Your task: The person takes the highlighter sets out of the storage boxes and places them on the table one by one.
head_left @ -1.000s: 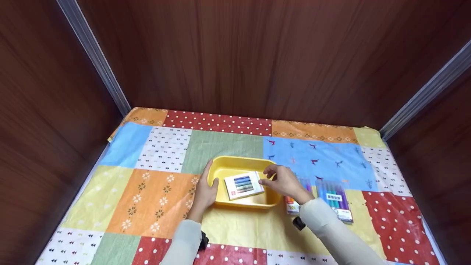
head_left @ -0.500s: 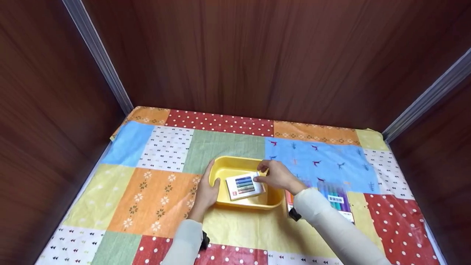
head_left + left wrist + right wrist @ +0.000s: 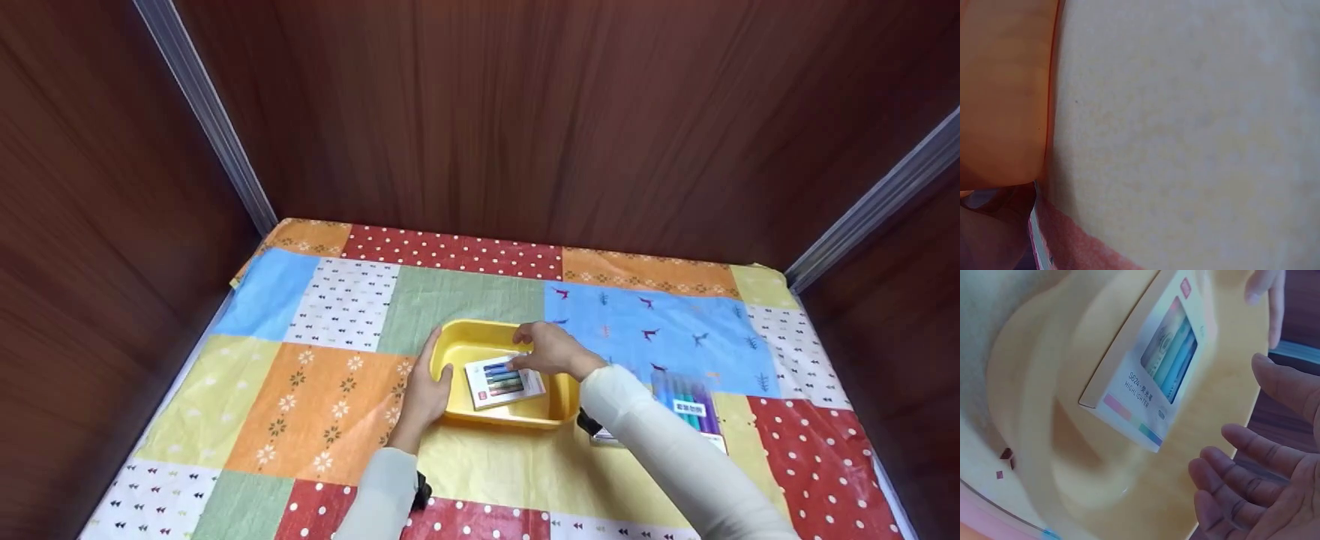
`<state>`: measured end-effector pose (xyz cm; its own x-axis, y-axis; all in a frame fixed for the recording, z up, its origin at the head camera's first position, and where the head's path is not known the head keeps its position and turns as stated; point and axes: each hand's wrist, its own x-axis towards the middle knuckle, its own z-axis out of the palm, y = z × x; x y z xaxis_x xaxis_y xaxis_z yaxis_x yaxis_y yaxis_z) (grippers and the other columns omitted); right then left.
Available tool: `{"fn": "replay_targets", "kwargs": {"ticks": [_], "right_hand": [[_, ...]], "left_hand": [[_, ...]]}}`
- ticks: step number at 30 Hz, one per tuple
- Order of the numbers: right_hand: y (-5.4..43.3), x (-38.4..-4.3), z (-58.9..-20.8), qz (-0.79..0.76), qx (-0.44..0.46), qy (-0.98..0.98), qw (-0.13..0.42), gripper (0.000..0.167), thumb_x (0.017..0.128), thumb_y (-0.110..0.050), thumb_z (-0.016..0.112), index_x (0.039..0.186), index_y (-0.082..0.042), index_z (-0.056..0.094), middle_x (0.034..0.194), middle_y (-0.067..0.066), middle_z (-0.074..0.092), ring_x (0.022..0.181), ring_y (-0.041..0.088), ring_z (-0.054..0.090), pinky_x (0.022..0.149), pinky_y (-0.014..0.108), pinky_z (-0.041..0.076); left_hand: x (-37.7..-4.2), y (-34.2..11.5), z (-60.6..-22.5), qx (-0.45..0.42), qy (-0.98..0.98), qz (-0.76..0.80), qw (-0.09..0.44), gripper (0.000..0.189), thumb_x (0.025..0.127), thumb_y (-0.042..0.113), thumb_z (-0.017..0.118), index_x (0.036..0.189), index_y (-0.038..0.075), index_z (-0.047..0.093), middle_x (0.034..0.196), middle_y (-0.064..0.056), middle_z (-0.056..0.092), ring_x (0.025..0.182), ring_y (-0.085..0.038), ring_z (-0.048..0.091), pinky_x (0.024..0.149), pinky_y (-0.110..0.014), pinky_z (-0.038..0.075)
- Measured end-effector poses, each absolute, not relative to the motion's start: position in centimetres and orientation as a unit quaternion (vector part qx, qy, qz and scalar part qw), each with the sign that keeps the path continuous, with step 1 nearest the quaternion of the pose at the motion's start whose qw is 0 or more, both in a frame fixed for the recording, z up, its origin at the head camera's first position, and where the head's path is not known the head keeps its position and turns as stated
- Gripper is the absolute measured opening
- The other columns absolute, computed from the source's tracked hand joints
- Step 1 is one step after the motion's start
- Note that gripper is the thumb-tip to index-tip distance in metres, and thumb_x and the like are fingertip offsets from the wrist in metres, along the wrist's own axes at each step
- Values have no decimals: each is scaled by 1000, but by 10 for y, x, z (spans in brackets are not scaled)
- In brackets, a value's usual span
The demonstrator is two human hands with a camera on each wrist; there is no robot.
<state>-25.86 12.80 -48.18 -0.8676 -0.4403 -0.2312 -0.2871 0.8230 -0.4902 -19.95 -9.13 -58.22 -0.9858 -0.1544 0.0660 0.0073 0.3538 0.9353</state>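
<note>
A yellow plastic basin (image 3: 511, 422) stands on the tablecloth before me. My left hand (image 3: 424, 394) holds its left side, thumb over the rim and fingers along the outer wall; those fingers (image 3: 1266, 295) also show at the rim in the right wrist view. Inside the basin lies a white highlighter box (image 3: 491, 390), slightly askew, with a window showing coloured pens; the word HIGHLIGHTER is readable on the box (image 3: 1123, 385) in the right wrist view. Over its right end hovers my right hand (image 3: 551, 352), fingers loosely bent and nothing between them.
Right of the basin lies a clear pack of coloured pens (image 3: 686, 409). Another pack (image 3: 604, 439) is mostly hidden under my right forearm. A patchwork cloth (image 3: 337, 405) covers the table, and dark wooden panels (image 3: 420, 112) enclose it at the back and sides.
My right hand has moved left, from the basin's right rim to over the highlighter box. The right forearm now covers most of the nearer pen pack. The left hand keeps its hold.
</note>
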Motion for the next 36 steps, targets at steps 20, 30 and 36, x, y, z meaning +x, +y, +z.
{"fn": "replay_targets", "kwargs": {"ticks": [20, 30, 36], "right_hand": [[113, -273, -494, -163, -184, 944, 221, 45, 83, -28, 82, 118, -3, 69, 113, 13, 71, 105, 27, 67, 95, 46, 57], [107, -270, -498, -103, -188, 949, 230, 53, 76, -32, 87, 119, -7, 69, 114, 8, 73, 98, 23, 65, 93, 44, 57], [103, -267, -500, -77, -204, 951, 220, 57, 72, -29, 91, 120, -5, 69, 113, 8, 73, 102, 25, 67, 95, 44, 57]], "left_hand": [[-200, -91, -582, 49, -822, -563, 67, 70, 96, 3, 59, 158, 24, 34, 162, -13, 39, 148, -40, 38, 125, -55, 29], [-199, -93, -583, 47, -824, -561, 67, 69, 96, 3, 58, 158, 22, 34, 161, -14, 40, 147, -40, 39, 123, -56, 32], [-200, -93, -583, 43, -825, -559, 72, 69, 96, 3, 58, 158, 21, 34, 161, -13, 40, 147, -40, 39, 123, -56, 32]]}}
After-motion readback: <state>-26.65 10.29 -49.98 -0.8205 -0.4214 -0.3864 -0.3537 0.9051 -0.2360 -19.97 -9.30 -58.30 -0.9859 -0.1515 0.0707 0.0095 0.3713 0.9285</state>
